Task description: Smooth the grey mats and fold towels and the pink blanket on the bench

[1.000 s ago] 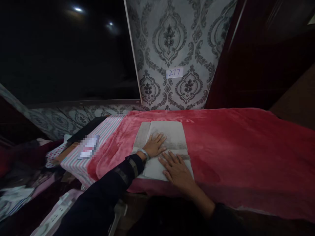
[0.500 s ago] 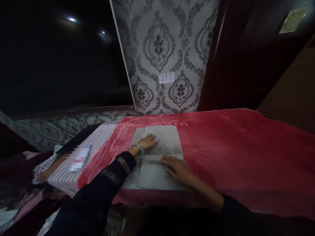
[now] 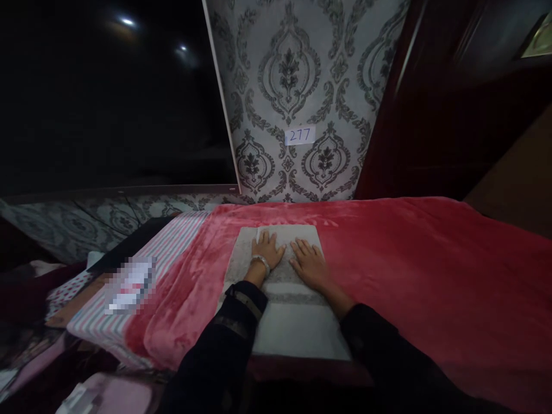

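Observation:
A folded light grey cloth [image 3: 297, 330] lies spread on a red plush blanket [image 3: 414, 276]; its exact kind does not show. Its near part looks smooth and paler, its far part darker and fuzzy. My left hand [image 3: 267, 251], with a silver bracelet [image 3: 261, 262] at the wrist, rests flat on the far part, fingers spread. Beside it on the right, my right hand [image 3: 309, 265] also lies flat on the cloth with fingers apart. Neither hand grips anything.
A striped cloth [image 3: 168, 247] lies left of the blanket, bearing a blurred-out white item [image 3: 131, 284]. A large dark screen [image 3: 112, 103] hangs at the left. Patterned wallpaper [image 3: 288, 75] carries a paper label [image 3: 299, 135] reading 277. Several fabrics are heaped at lower left.
My right hand has moved up from the cloth's near part to its far part. My left hand has turned, its fingers now pointing away from me. The view has shifted slightly.

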`<state>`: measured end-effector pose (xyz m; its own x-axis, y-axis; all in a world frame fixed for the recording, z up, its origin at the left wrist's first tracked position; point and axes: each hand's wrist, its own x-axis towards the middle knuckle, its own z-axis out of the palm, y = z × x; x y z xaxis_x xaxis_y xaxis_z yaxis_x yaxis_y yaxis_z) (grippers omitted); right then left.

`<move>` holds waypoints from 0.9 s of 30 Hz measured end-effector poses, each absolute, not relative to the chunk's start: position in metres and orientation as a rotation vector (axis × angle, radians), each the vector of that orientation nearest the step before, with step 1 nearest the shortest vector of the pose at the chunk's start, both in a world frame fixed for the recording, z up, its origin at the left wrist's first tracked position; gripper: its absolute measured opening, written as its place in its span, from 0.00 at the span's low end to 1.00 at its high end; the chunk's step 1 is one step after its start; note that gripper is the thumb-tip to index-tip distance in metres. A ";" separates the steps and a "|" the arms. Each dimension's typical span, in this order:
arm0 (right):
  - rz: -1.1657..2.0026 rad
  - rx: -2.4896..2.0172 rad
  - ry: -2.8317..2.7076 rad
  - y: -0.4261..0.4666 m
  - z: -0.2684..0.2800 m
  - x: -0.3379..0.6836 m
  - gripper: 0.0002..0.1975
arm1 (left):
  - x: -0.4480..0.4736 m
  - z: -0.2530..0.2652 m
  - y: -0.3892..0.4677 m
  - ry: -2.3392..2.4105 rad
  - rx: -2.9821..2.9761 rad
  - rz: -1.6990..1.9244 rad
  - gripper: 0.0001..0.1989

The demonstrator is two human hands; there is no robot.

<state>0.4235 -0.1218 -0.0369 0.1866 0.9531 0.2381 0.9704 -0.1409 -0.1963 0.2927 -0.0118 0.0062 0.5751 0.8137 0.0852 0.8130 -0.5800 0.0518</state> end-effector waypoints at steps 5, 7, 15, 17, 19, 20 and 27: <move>-0.094 -2.169 -1.819 -0.119 -0.039 0.426 0.31 | 0.288 0.010 0.000 1.574 2.623 0.131 0.35; -0.106 -2.165 -1.820 -0.118 -0.039 0.426 0.30 | 0.285 0.014 0.002 1.558 2.614 0.093 0.35; -0.059 -2.196 -1.852 -0.120 -0.035 0.431 0.31 | 0.244 0.028 -0.045 1.252 2.725 -0.170 0.38; -0.051 -2.182 -1.858 -0.120 -0.038 0.433 0.31 | 0.219 0.017 -0.074 1.101 2.818 -0.085 0.36; -0.048 -2.164 -1.872 -0.119 -0.041 0.435 0.32 | 0.191 0.004 -0.100 1.003 2.864 0.021 0.33; -0.049 -2.157 -1.879 -0.118 -0.042 0.435 0.32 | 0.179 -0.002 -0.111 0.993 2.871 0.061 0.32; -0.022 -2.174 -1.914 -0.119 -0.039 0.437 0.33 | 0.136 -0.011 -0.136 1.081 2.862 0.221 0.28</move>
